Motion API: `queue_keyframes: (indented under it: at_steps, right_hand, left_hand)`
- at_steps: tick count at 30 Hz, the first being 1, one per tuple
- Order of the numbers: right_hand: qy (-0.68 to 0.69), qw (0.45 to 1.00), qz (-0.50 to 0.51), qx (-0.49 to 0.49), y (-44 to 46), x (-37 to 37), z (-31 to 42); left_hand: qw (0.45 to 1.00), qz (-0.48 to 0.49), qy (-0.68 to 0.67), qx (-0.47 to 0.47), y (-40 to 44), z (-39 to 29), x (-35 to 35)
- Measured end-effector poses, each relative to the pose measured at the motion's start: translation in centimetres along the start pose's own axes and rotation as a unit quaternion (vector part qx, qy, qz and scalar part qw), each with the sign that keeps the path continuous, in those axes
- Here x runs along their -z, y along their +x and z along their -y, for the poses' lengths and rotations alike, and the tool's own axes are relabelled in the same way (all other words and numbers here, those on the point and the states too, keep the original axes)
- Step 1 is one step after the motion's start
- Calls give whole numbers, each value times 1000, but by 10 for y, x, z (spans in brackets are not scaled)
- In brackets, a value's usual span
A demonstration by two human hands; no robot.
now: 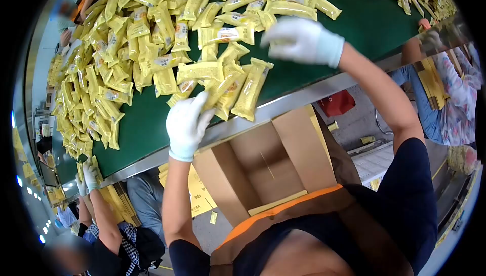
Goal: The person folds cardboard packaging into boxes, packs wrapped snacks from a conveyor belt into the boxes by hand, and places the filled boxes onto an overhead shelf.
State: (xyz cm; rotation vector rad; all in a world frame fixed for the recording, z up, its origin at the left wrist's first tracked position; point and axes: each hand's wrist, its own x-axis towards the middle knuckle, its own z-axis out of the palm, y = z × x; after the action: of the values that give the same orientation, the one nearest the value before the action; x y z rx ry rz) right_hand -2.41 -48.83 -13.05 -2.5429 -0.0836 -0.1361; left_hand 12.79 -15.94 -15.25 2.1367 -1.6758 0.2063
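Observation:
Yellow wrapped packets (225,35) lie heaped on a green conveyor belt (147,124). At the belt's near edge, my gloved left hand (191,119) touches a small cluster of packets, its thumb and fingers bent round the lower end of one. My gloved right hand (298,40) hovers over the belt at the right of the heap, blurred by motion, with its fingertips beside the packets; whether it holds anything is hidden. Below the metal edge, an open cardboard box (273,159) stands against my body.
A co-worker's gloved hands (91,174) are at the belt on the lower left. Another person (458,88) stands at the right. People are also across the belt at the upper left. A red bag (338,104) and flat yellow cartons (200,195) lie below the belt.

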Motion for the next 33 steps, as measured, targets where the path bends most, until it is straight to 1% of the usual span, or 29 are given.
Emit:
queue_keyframes:
  at_steps: [1,2,3,4,5,6,7,9,10,11,12,13,14,15,17,18,19,20,21,23,24,25,27,28,29,30,31,32,33]
  right_hand:
    - [17,997,73,21,-9,-20,14]
    - [-74,991,16,112,-11,-43,23]
    - [-167,965,-43,199,-7,-65,30]
    - [-152,968,-74,183,-3,-79,32]
    - [-137,970,-106,169,1,-85,35]
    - [-183,967,-66,163,5,-85,40]
    - [-184,966,-51,174,1,-92,41]
    - [-139,975,-60,165,-16,-83,35]
    - [-130,980,-35,149,-30,-73,30]
    - [-90,993,0,75,-42,-53,31]
    - [-93,994,-28,41,-52,-33,31]
    - [-123,978,-140,95,-58,-19,17]
    - [-189,975,-109,32,-62,1,11]
    - [-235,970,-67,10,-61,16,0]
    - [-247,959,-87,112,-47,18,-38]
    - [-233,969,-35,73,-37,15,-40]
    - [-219,975,17,34,-29,11,-41]
    - [-248,965,71,-38,-26,13,-45]
    - [-247,960,102,-88,-26,18,-32]
    - [-238,937,174,-189,-32,16,-14]
    - [-202,963,88,-153,-47,6,-25]
    - [-178,974,23,-139,-55,-4,-33]
    - [-123,981,-105,-104,-61,-19,-38]
    - [-161,978,-102,-80,-64,-24,-36]
    - [-196,975,-73,-72,-68,-29,-31]
    - [-234,969,-46,-64,-75,-28,-18]
    - [-275,960,-18,-58,-83,-25,-7]
    - [-294,956,-9,-11,-91,-19,-3]
    - [-291,955,-50,-20,-97,-17,0]
  left_hand:
    - [999,42,11,-10,7,-3,-3]
    - [999,45,-12,2,17,-5,-8]
    - [998,47,-35,10,30,-5,-13]
    - [996,72,-34,37,35,5,-26]
    - [991,83,-62,81,40,13,-34]
    - [984,119,-78,103,48,13,-28]
    - [975,157,-93,129,52,13,-23]
    - [968,170,-139,124,35,14,-21]
    - [964,173,-162,120,27,14,-20]
    - [960,186,-165,132,23,7,-13]
    - [970,146,-149,127,19,9,-14]
    - [978,107,-134,122,15,11,-17]
    - [977,55,-147,145,17,8,-16]
    - [946,49,-254,196,34,-3,-10]
    - [966,144,-179,121,58,-15,-13]
    - [966,230,-62,102,66,-25,-20]
    - [958,262,-62,102,71,-32,-19]
    - [951,291,-41,100,73,-31,-14]
    - [942,320,-21,98,74,-29,-9]
    - [932,335,26,133,59,-14,5]
    - [950,288,40,111,44,2,5]
    - [942,295,95,130,35,9,11]
    - [965,229,78,99,18,16,7]
    - [970,205,100,87,11,14,5]
    - [973,179,123,73,6,10,1]
    - [980,152,97,84,1,2,0]
    - [978,173,77,90,-1,-2,0]
    - [982,159,80,69,-6,0,-1]
    - [985,142,81,45,-11,2,-4]
